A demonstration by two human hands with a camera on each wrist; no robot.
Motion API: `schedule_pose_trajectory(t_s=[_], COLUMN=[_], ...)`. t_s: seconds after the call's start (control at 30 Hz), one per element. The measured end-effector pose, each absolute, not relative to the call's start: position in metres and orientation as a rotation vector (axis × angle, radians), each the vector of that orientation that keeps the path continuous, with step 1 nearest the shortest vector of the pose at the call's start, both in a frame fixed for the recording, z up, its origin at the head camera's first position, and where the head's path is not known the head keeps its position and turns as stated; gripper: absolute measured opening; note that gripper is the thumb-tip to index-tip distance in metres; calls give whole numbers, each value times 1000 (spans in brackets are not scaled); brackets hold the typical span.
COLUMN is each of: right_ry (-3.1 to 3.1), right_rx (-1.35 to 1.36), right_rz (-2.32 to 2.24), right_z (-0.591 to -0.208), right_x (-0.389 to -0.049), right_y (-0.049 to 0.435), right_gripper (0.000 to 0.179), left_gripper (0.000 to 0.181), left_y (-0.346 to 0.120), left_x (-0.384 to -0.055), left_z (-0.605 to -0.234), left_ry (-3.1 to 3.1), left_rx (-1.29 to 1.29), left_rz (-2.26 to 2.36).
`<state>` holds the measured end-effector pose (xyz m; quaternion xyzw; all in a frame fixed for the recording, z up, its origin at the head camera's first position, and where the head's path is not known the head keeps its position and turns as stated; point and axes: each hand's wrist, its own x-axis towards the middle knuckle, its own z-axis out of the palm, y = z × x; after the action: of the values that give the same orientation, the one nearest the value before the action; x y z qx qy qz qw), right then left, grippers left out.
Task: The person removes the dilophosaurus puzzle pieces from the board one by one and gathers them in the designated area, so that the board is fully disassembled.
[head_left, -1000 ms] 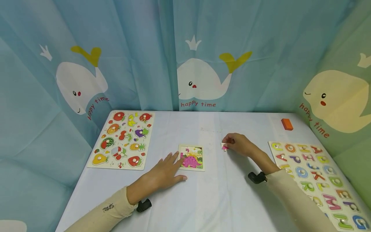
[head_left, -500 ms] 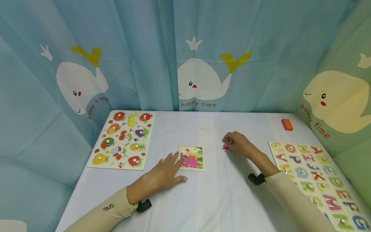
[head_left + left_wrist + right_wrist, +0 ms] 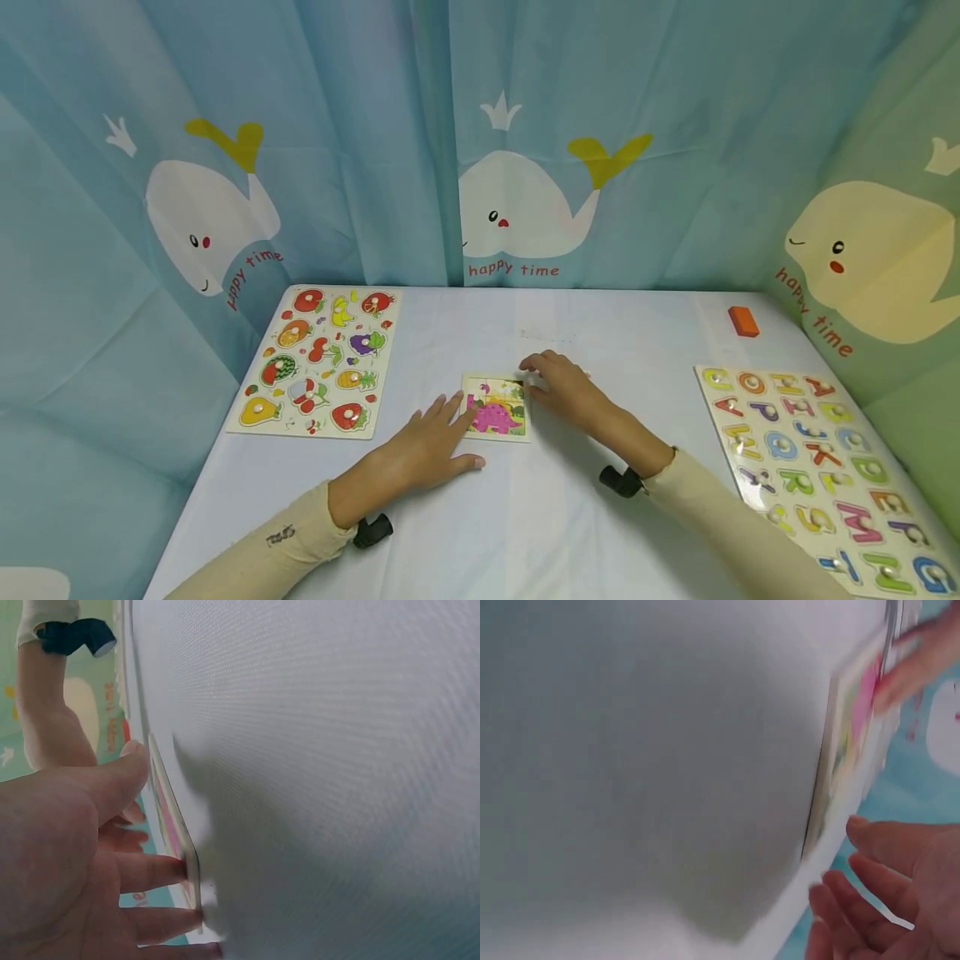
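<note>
A small square dinosaur jigsaw puzzle (image 3: 497,417), with a pink dinosaur in a pale frame, lies mid-table. My left hand (image 3: 423,446) rests its straight fingers on the puzzle's left side; in the left wrist view the fingertips (image 3: 174,871) are at the frame's edge. At the upper right corner of the puzzle is my right hand (image 3: 566,392), fingers loosely bent. The right wrist view shows that hand's thumb (image 3: 877,838) apart from the fingers, nothing between them. Just behind the right hand a sliver of a small pale puzzle piece (image 3: 587,374) shows, mostly hidden.
To the left lies a fruit peg board (image 3: 378,367). A letter peg board (image 3: 772,479) lies at the right, partly under the right forearm in view. An orange block (image 3: 743,322) sits at the far right, near the whale-print curtain (image 3: 675,225).
My right hand has left the small pink and white puzzle piece on the table and moved left to the puzzle's upper right corner. The left hand has stayed in place.
</note>
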<state>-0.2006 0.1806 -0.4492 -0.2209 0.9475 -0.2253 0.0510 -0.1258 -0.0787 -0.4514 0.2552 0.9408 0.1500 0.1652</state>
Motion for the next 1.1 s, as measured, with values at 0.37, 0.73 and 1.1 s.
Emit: schedule_pose_trajectory(t_s=[0.37,0.73,1.1], right_ry=[2896,2979,3023], right_rx=[-703,-753,-788], right_rz=[-718,-585,-362], right_z=[-461,-463,-455], right_x=[-187,-180,-178], right_y=[148,141,130], right_gripper=[48,54,53], left_gripper=[81,82,83], left_y=[-79,-82,-81], left_x=[-126,-127,-126], left_z=[-453,-453,-452], left_ry=[2684,2664,2665], left_rx=[738,745,743], left_rz=[369,379,391])
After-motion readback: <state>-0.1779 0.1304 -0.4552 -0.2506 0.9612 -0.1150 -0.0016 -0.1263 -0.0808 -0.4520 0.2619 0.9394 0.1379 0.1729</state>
